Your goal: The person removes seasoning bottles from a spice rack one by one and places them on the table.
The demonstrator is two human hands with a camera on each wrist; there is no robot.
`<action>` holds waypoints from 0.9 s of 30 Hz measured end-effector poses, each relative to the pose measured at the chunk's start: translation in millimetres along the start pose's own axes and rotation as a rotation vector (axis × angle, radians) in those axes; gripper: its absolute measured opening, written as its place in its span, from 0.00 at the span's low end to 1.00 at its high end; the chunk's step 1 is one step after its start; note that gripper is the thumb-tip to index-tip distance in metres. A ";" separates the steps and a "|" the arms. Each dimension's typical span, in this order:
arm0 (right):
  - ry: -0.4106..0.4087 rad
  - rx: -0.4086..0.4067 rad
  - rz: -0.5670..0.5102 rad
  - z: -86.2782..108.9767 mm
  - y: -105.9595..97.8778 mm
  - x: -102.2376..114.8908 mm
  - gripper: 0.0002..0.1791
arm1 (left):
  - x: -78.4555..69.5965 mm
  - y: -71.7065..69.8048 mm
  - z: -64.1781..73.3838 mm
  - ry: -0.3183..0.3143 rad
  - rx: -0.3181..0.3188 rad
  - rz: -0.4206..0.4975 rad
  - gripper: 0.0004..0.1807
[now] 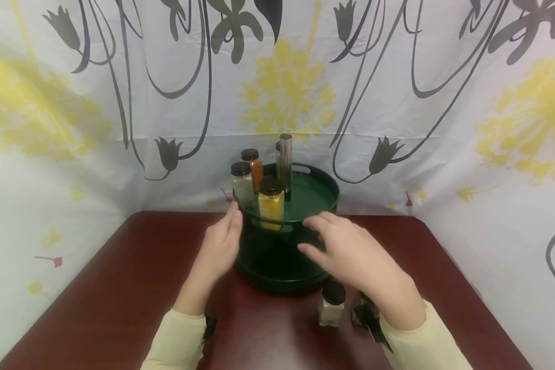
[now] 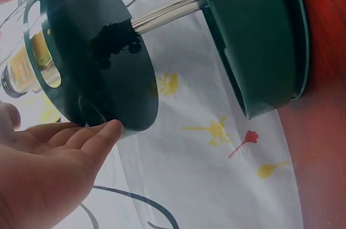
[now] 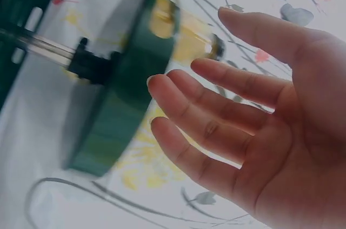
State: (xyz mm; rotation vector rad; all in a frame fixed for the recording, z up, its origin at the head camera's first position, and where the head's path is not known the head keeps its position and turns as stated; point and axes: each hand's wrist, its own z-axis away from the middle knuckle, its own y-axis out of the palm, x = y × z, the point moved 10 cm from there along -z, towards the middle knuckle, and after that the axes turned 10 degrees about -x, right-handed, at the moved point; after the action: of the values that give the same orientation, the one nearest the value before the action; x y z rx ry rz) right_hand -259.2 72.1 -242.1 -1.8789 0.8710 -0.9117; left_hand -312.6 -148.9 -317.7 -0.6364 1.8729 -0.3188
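A dark green two-tier round rack [image 1: 312, 192] stands toward the back of the table, with a metal pole [image 1: 285, 162] rising from its upper tray. On that tray sit a yellow-filled jar [image 1: 271, 205], a pale jar [image 1: 243, 187] and an orange-filled jar [image 1: 255, 168], all black-capped. My left hand [image 1: 219, 244] lies along the upper tray's left side; in the left wrist view its straight fingers [image 2: 89, 142] meet the wall. My right hand [image 1: 349, 252], fingers spread and relaxed, is at the front right rim, holding nothing.
A black-capped jar [image 1: 331, 306] stands on the reddish-brown table [image 1: 106, 288] in front of the rack, below the right hand. Beside it, another jar [image 1: 358, 311] is partly hidden by the right wrist. A patterned white curtain [image 1: 203, 113] hangs behind and at both sides.
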 end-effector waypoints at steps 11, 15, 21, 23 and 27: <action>-0.054 -0.041 -0.016 -62.4 -33.4 28.8 0.28 | -16.0 -4.1 5.4 0.023 -0.036 -0.083 0.40; -0.018 0.000 -0.025 -78.6 -28.2 32.7 0.30 | -20.1 -5.0 9.1 0.031 -0.060 -0.122 0.39; 0.030 0.041 -0.018 -89.6 -16.3 30.3 0.33 | -31.3 -4.8 15.0 0.077 -0.108 -0.188 0.35; 0.042 0.046 -0.001 -91.0 -13.6 27.7 0.34 | -36.8 -3.5 17.4 0.099 -0.114 -0.217 0.35; 0.058 0.044 0.042 -92.1 -12.2 22.6 0.33 | -48.9 -0.4 22.4 0.129 -0.102 -0.247 0.35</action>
State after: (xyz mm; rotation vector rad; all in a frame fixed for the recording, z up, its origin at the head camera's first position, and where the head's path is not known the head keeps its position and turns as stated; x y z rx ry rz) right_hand -323.2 22.6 -191.2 -1.7981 0.9153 -0.9562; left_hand -278.3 -119.8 -288.1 -0.9397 1.9444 -0.4351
